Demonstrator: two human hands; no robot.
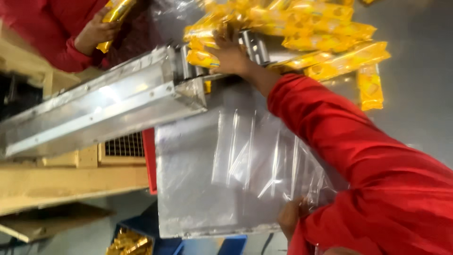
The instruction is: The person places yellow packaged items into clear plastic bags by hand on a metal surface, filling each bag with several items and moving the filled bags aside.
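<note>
Right hand (230,55) on yellow packets at the chute mouth, left hand (291,216) at the clear bags.

The right hand reaches forward with its fingers (218,41) spread flat over a yellow packet (203,58) at the end of the metal chute (104,101); the fingers press on it rather than close round it. Beyond lies a pile of yellow packets (325,38) on the grey surface (415,94). The left hand sits low, at the edge of a stack of clear plastic bags (255,156) lying on a steel tray (184,189); whether its fingers grip the bags cannot be told. At upper left a co-worker's hand (96,32) in a red sleeve holds another yellow packet (115,14). A blue crate (141,231) below holds more packets.
</note>
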